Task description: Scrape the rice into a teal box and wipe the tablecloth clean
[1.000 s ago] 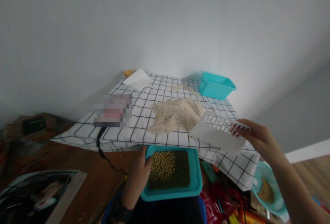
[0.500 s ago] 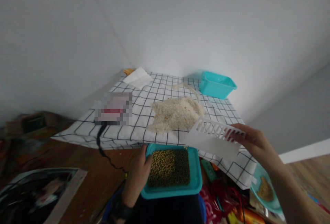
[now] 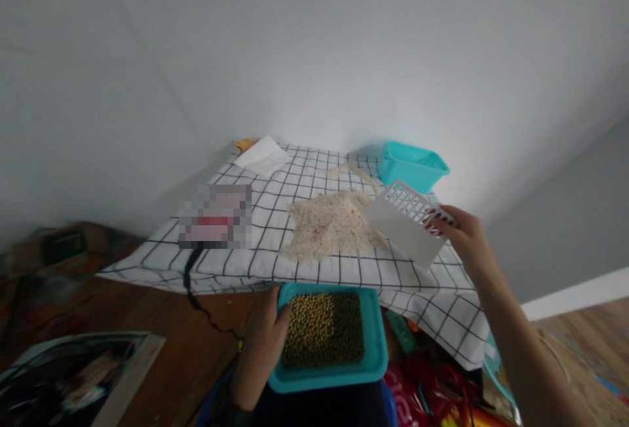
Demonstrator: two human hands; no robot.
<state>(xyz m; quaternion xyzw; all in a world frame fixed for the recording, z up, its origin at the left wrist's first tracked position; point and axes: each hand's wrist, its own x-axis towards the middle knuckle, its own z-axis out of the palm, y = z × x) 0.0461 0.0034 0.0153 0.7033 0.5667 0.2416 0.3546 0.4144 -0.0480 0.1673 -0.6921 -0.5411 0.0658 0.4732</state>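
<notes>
My right hand [image 3: 462, 234] is closed on a white slotted plastic scoop [image 3: 405, 227], holding it against the right edge of a pile of pale rice-like grain [image 3: 330, 225] spread on a black-and-white checked cloth [image 3: 275, 253]. My left hand [image 3: 263, 342] grips the left rim of a teal tray [image 3: 373, 348] filled with green and yellowish beans [image 3: 322, 329], held just below the table's front edge.
A second teal tub [image 3: 411, 165] stands at the far right of the cloth, by the wall. A folded white paper [image 3: 263, 154] lies at the back left. A black cord [image 3: 201, 299] hangs over the front edge. Red packets [image 3: 432, 388] sit low right.
My right hand has lifted the scoop up and back, from the cloth's front edge to the right side of the grain pile. The left hand and bean tray stay put.
</notes>
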